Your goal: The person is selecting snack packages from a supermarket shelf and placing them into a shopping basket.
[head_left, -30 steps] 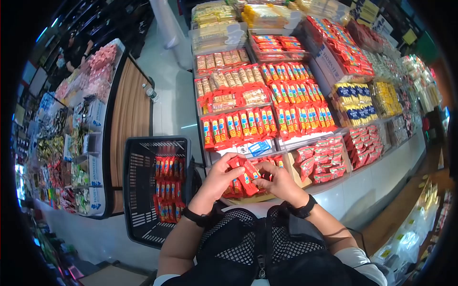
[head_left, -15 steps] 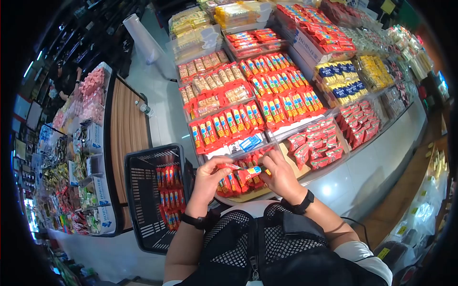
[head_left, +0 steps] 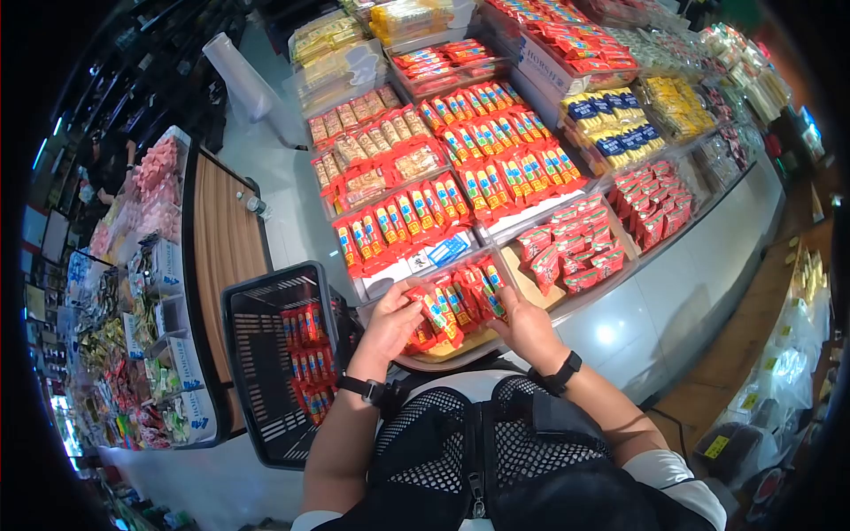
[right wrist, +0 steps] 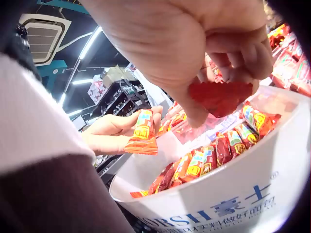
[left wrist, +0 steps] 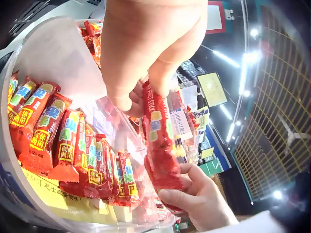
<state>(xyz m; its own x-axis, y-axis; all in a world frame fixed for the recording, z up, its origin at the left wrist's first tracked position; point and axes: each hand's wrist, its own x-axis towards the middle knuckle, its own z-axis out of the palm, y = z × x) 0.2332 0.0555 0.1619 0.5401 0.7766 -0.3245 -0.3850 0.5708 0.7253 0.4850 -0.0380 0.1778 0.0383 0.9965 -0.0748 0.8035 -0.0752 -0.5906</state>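
In the head view my left hand (head_left: 387, 323) is over the front bin, pinching a red fruit stick packet (head_left: 438, 320) with colourful printing. My right hand (head_left: 529, 332) holds another red fruit stick packet (head_left: 485, 288) just to the right. The left wrist view shows "FRUIT STICK" lettering on the packet (left wrist: 156, 121) under my left fingers. From the right wrist, a red packet (right wrist: 221, 98) sits between my right thumb and fingers, its print hidden. More packets (right wrist: 194, 165) stand side by side in the white-walled bin (right wrist: 233, 194) beneath both hands.
A dark shopping basket (head_left: 252, 358) at the left contains rows of similar red packets (head_left: 310, 363). Beyond the front bin rise stepped bins of red packets (head_left: 403, 221). Small red triangular packs (head_left: 575, 248) fill the bin at right. A wood-sided display (head_left: 226, 212) stands past the basket.
My hands were close together around a packet; they have now drawn apart, with a packet in each. The head view has turned, shifting the shelves leftward.
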